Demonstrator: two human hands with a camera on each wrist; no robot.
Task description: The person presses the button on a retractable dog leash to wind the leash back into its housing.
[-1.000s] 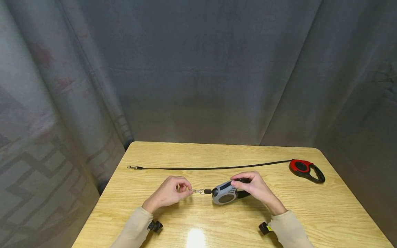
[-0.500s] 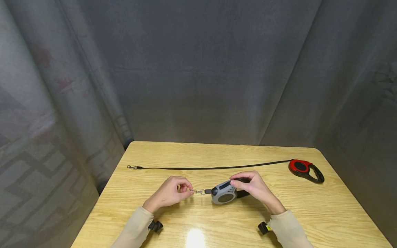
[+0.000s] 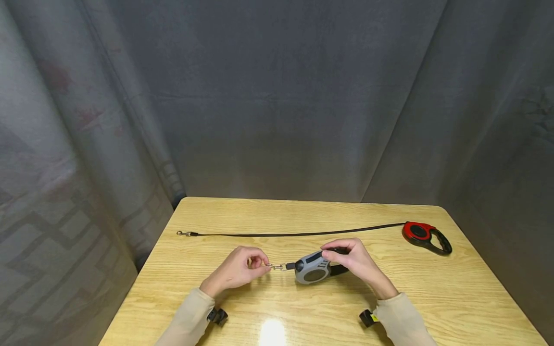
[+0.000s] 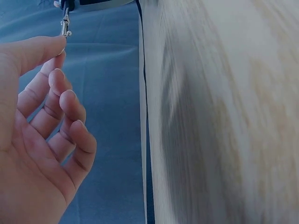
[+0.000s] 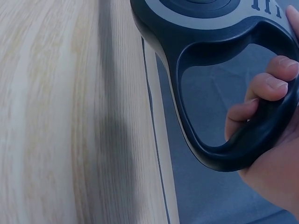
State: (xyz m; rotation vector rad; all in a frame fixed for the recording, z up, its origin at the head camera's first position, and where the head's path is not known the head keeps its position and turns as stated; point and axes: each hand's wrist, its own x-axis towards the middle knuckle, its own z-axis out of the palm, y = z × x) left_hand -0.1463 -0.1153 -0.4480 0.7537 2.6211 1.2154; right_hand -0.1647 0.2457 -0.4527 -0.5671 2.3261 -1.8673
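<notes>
A grey and black retractable dog leash (image 3: pixel 313 269) is held up over the table's middle in the head view. My right hand (image 3: pixel 352 259) grips its black loop handle (image 5: pixel 224 156), with the fingers curled through the opening in the right wrist view. My left hand (image 3: pixel 242 267) pinches the end of the leash's metal snap hook (image 3: pixel 277 267) between thumb and index finger. In the left wrist view the snap hook (image 4: pixel 65 25) rises from those fingertips while the other fingers stay loosely bent. Only a short black strap end joins hook and casing.
A red and black retractable leash (image 3: pixel 419 231) lies at the right on the wooden table (image 3: pixel 450 298). Its black cord (image 3: pixel 298 235) stretches left across the table to a metal clip (image 3: pixel 186 233). Grey curtains (image 3: pixel 277 105) hang behind the table and at both sides.
Both hands keep their holds on the grey leash and its hook almost without moving. No other object has visibly moved.
</notes>
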